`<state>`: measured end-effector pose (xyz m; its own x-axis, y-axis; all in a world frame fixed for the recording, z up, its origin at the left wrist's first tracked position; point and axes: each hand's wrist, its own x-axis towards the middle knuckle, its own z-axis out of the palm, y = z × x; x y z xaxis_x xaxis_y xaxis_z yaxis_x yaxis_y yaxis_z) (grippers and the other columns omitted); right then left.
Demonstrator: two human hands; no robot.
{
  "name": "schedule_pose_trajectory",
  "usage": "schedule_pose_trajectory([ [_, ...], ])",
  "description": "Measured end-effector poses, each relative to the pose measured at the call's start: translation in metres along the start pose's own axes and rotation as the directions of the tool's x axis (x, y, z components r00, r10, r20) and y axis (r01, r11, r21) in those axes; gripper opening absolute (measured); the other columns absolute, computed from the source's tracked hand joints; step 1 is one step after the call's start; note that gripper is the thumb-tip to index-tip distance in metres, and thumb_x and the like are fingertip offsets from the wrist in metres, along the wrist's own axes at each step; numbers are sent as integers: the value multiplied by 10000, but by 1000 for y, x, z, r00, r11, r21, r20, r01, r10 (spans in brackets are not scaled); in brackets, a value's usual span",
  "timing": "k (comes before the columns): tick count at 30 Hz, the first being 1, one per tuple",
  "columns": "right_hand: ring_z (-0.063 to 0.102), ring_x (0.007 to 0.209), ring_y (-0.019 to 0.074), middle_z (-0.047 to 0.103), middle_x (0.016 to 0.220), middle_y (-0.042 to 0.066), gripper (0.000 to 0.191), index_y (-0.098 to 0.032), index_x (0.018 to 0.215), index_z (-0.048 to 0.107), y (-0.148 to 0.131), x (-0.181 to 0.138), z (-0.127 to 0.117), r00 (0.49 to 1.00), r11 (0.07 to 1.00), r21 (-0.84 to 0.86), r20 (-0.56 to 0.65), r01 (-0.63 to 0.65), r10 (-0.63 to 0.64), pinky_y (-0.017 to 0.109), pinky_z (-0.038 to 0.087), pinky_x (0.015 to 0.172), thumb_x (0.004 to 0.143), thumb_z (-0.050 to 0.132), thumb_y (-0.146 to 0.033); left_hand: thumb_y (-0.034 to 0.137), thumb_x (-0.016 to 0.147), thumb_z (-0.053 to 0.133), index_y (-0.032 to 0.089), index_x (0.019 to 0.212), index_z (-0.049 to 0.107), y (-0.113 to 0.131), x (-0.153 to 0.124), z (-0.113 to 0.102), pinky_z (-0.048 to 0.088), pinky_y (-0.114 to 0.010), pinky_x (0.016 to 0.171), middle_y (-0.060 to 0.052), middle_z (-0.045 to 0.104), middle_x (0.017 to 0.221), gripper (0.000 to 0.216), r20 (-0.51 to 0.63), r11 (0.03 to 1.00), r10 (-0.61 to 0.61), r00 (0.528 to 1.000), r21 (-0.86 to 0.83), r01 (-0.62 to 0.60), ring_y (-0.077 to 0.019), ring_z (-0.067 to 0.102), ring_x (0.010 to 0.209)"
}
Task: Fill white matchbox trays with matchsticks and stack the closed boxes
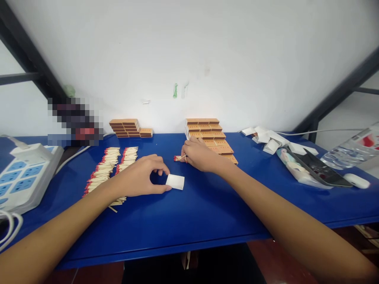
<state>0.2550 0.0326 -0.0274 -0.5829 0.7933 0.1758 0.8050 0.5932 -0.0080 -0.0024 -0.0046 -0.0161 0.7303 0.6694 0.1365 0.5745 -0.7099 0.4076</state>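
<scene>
My left hand [143, 175] has its thumb and forefinger on the left end of a small white matchbox tray [176, 182], which lies on the blue table [189, 221]. My right hand [199, 154] pinches a small bunch of matches [177, 158] with red heads pointing left, just behind the tray. Part of that bunch is hidden by the fingers. Beside and behind my left hand, loose matches [102, 171] lie in two long rows, partly covered by my forearm. Just behind my right hand stand stepped stacks of orange matchboxes [217, 142].
More matchboxes [124, 128] are stacked by the wall at back left. A white power strip [22, 177] with cables sits far left. On the right are folded white papers [271, 139], a black tray [318, 167], a plastic bottle [352, 148] and a white mouse [358, 180].
</scene>
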Motion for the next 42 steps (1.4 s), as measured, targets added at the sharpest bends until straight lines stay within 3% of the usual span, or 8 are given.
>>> schedule_pose_trajectory([
  [8, 533, 1136, 369, 692, 1101, 213, 288, -86, 1068, 733, -11, -9, 6, 998, 964, -260, -18, 47, -53, 444, 392, 922, 1078, 471, -206, 523, 850, 787, 217, 958, 751, -9, 1, -4, 471, -349, 794, -26, 664, 904, 326, -55, 998, -12, 998, 65, 16, -211, 620, 865],
  [16, 512, 1073, 328, 682, 1101, 200, 226, -74, 1064, 714, -15, -18, 2, 997, 942, -330, -14, 65, -74, 395, 365, 889, 1037, 495, -121, 523, 846, 785, 232, 962, 753, -12, 1, -10, 468, -346, 775, -25, 671, 919, 314, -70, 995, -43, 997, 89, 49, -214, 613, 873],
  [23, 507, 1043, 311, 680, 1047, 196, 197, -83, 1038, 721, -15, -20, 3, 997, 952, -298, -6, 72, -77, 377, 362, 861, 1040, 546, -174, 515, 844, 792, 219, 949, 742, -16, 2, -8, 464, -340, 755, -26, 673, 901, 318, -77, 994, -36, 996, 96, 43, -206, 609, 849],
  [33, 487, 1018, 306, 656, 1089, 186, 270, -88, 1035, 683, -17, -27, -10, 996, 960, -270, -18, 80, -88, 400, 354, 882, 1058, 414, -89, 526, 851, 791, 219, 937, 743, -16, 1, -8, 460, -346, 774, -29, 677, 902, 322, -97, 995, -20, 995, 96, 30, -214, 610, 861],
  [42, 474, 962, 256, 623, 1054, 131, 298, -143, 997, 635, -33, -31, -19, 992, 990, 74, 12, 122, -124, 370, 376, 844, 1132, 393, -252, 525, 869, 776, 215, 952, 747, -12, 3, -4, 445, -361, 801, -29, 682, 897, 322, -114, 992, 9, 993, 128, 6, -226, 612, 890],
])
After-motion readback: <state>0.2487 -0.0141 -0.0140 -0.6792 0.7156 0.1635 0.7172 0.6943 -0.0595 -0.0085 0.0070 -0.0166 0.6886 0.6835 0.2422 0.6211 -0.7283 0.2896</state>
